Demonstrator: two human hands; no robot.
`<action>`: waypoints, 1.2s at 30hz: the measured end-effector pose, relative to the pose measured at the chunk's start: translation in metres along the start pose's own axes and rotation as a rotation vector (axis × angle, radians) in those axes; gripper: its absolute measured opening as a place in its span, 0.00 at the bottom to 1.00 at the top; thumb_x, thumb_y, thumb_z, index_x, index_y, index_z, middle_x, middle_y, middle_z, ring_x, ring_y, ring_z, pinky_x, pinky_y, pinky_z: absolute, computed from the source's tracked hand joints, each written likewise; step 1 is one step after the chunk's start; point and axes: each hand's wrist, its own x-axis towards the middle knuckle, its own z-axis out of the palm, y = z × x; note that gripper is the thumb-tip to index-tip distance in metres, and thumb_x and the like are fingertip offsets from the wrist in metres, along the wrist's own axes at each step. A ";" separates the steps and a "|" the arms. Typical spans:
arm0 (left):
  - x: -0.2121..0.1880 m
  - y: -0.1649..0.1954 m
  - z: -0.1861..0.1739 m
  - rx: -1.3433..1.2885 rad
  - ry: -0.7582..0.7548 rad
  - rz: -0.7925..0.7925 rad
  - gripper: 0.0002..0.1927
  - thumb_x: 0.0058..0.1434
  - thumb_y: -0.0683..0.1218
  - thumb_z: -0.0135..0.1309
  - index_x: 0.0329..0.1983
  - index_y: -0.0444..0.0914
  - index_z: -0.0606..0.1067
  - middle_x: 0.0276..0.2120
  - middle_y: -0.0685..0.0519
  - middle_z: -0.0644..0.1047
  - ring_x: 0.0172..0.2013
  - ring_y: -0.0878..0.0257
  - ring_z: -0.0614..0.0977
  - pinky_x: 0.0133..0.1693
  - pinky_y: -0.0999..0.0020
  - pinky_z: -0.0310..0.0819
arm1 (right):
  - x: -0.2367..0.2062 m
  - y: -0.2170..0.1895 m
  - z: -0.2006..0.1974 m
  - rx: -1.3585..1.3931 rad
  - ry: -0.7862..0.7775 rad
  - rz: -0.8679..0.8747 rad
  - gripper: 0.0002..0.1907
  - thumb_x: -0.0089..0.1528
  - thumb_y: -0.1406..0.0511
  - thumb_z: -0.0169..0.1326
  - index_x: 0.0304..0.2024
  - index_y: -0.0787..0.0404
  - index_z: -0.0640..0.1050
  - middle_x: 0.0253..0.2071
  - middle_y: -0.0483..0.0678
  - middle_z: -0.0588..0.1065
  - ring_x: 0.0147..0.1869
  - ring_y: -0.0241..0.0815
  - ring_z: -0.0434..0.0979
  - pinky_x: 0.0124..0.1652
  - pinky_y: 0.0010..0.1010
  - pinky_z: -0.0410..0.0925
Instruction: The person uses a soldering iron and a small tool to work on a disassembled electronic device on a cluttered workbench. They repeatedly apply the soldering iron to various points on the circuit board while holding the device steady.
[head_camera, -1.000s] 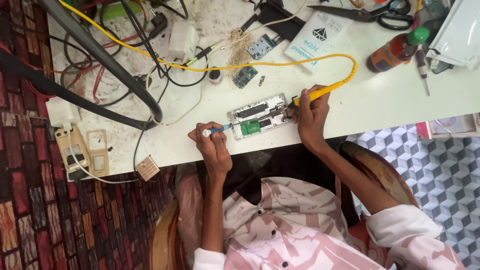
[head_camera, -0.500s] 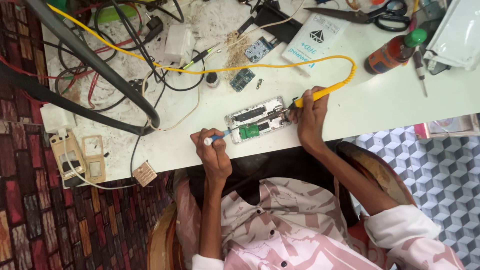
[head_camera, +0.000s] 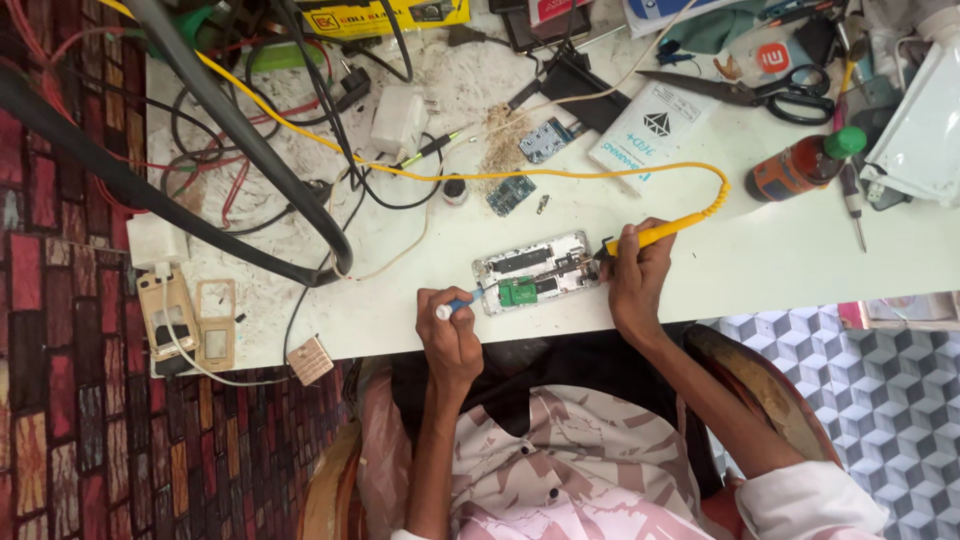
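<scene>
Two hands work over the opened phone (head_camera: 537, 272) on your worktop (head_camera: 800, 250): your left hand (head_camera: 450, 335) pinches a small blue-handled tool (head_camera: 455, 306), your right hand (head_camera: 635, 275) grips the yellow soldering iron (head_camera: 660, 232).

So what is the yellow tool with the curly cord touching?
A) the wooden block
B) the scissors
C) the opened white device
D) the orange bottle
C: the right hand holds the yellow tool with its tip on the opened white device, while the scissors and orange bottle lie farther back on the table.
</scene>
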 end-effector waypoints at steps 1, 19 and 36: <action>0.000 0.000 -0.001 -0.010 0.000 -0.008 0.18 0.79 0.51 0.36 0.44 0.32 0.70 0.27 0.49 0.70 0.33 0.59 0.70 0.30 0.63 0.65 | -0.001 0.000 0.001 -0.001 -0.002 0.008 0.07 0.76 0.64 0.41 0.49 0.60 0.59 0.29 0.42 0.63 0.25 0.29 0.61 0.25 0.23 0.65; -0.016 0.001 0.005 -0.408 0.078 -0.154 0.24 0.78 0.58 0.36 0.45 0.32 0.69 0.39 0.48 0.68 0.23 0.67 0.71 0.26 0.72 0.66 | 0.000 0.000 -0.012 0.097 0.025 0.059 0.09 0.77 0.59 0.38 0.49 0.58 0.58 0.31 0.44 0.64 0.24 0.31 0.62 0.25 0.23 0.63; -0.035 0.027 -0.005 -0.129 -0.052 -0.141 0.25 0.80 0.58 0.29 0.46 0.36 0.69 0.43 0.51 0.70 0.30 0.69 0.74 0.55 0.61 0.58 | -0.008 0.002 -0.008 0.111 0.008 0.022 0.09 0.77 0.59 0.38 0.49 0.57 0.59 0.31 0.44 0.64 0.24 0.32 0.63 0.24 0.23 0.61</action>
